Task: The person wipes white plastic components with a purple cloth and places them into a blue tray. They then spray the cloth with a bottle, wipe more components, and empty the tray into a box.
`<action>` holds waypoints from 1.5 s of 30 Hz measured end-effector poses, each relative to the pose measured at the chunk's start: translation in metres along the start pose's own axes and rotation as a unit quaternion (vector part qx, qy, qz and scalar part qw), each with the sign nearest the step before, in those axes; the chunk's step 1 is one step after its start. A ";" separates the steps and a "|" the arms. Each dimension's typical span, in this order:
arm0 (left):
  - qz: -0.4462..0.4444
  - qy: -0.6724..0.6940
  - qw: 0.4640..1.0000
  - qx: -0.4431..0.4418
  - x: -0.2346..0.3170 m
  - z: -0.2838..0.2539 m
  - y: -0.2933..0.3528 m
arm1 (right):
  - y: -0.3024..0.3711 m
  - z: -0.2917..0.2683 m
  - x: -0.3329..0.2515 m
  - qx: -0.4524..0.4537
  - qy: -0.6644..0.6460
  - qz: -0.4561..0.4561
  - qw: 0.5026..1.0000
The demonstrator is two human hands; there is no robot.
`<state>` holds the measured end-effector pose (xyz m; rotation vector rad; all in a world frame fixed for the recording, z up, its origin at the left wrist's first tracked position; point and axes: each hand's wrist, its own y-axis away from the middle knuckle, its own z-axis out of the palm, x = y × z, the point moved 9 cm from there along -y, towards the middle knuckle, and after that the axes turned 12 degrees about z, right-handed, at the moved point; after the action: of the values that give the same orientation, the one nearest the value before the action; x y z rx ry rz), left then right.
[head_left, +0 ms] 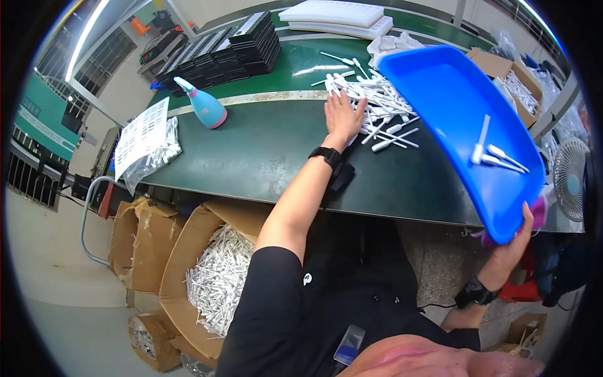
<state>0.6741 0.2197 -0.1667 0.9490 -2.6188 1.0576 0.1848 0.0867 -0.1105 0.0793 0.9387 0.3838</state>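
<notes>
My left hand (344, 118) lies palm down with its fingers stretched out at the left edge of a pile of white plastic dropper-like pieces (386, 94), each a thin stem with a thicker end. Nothing is visibly gripped in it. My right hand (516, 245) grips the near end of a long blue tray (440, 88). The tray is tilted, its far end beside the pile. A few white dropper-like pieces (496, 160) lie inside it near my right hand; one looks blurred.
A light-blue spray bottle (207, 108) stands left on the green workbench (251, 151), by a bag of white pieces (164, 141). Black trays (251, 44) and white foam trays (333, 16) are stacked behind. Below left, a carton (173, 264) holds many pieces. A fan (570, 176) stands right.
</notes>
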 end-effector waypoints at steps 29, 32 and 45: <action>-0.249 0.502 0.827 -0.041 -0.215 -0.225 0.147 | 0.183 0.195 0.288 -0.485 0.235 0.274 0.797; -0.252 0.392 0.884 -0.034 -0.249 -0.230 0.142 | 0.162 0.194 0.266 -0.464 0.086 0.406 0.783; -0.198 0.113 0.969 0.091 -0.321 -0.275 0.047 | 0.056 0.177 0.217 -0.322 -0.051 0.381 0.865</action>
<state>0.8746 0.5898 -0.1085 1.2417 -2.0618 1.2237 0.4250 0.2334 -0.1598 -0.1505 0.5970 1.4017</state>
